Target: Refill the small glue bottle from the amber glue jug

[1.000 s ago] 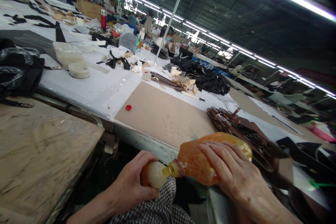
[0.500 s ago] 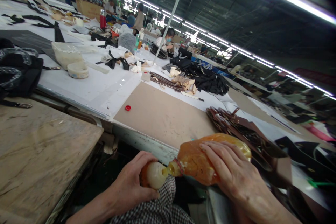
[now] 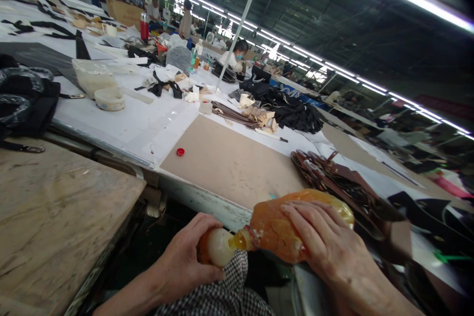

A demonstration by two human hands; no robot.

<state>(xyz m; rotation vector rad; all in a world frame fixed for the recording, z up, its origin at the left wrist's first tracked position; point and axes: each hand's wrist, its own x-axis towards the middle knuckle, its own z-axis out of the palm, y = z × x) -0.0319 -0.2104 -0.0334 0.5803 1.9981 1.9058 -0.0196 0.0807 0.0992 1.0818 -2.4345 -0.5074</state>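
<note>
- Factory hall, long white-covered worktable (image 3: 122,128) under strip lights (image 3: 418,0); view is tilted.
- Left hand (image 3: 183,256): closed, fingers wrapped around a small plastic bottle (image 3: 217,247), milky white with orange at its base.
- Right hand (image 3: 326,237): fingers spread and pressed over the upper side of a larger orange plastic bottle (image 3: 274,232), gripping it.
- Position: both bottles are held in the air, just in front of the table edge, above the person's lap. Their necks meet end to end, with amber liquid visible at the join.
- Handling: the larger bottle appears thin-walled, soft and dented, so it is likely to give under squeezing. Its smeared surface may be slippery. The broad belly looks the safest hold; the join looks the weakest point.
- Near the hands: a checked cloth (image 3: 211,291) lies below the left hand, and a bundle of brown leather straps (image 3: 333,177) lies beyond the right.
- Farther out: a tan board (image 3: 225,168) lies on the table, with a red bottle cap (image 3: 180,152) near its corner. A co-worker (image 3: 237,54) sits well beyond.
</note>
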